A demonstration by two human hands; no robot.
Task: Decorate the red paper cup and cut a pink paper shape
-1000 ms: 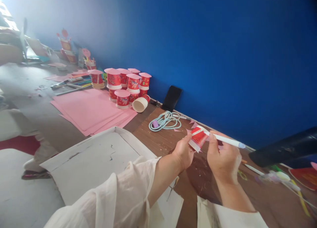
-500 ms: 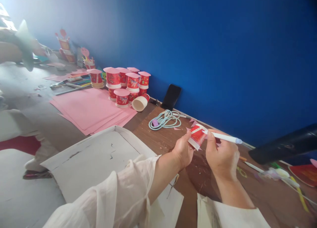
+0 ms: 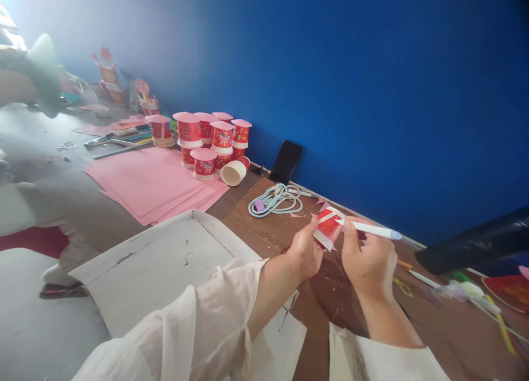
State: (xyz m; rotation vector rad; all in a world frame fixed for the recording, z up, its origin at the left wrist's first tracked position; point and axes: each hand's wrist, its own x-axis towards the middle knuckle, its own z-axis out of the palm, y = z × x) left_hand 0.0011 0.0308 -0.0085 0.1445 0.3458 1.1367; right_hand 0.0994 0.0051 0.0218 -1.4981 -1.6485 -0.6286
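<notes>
My left hand is wrapped round a small red paper cup, tilted on its side over the brown table. White bands show at both ends of the cup. In my right hand is a white marker pen, gripped between thumb and fingers. Its tip is at the cup's red side; whether it touches cannot be made out. The pen's pale bluish end points to the right. Small pink paper scraps lie around and behind the cup.
Stacked red cups with pink tops stand by the blue wall behind pink paper sheets. A coiled light-blue cord and a phone are beyond my hands. A black cylinder lies right; a white box lid is left.
My right hand and the marker have shifted slightly left along the cup. The cup has turned a little in my left hand. At the far left, another person's arm has moved slightly.
</notes>
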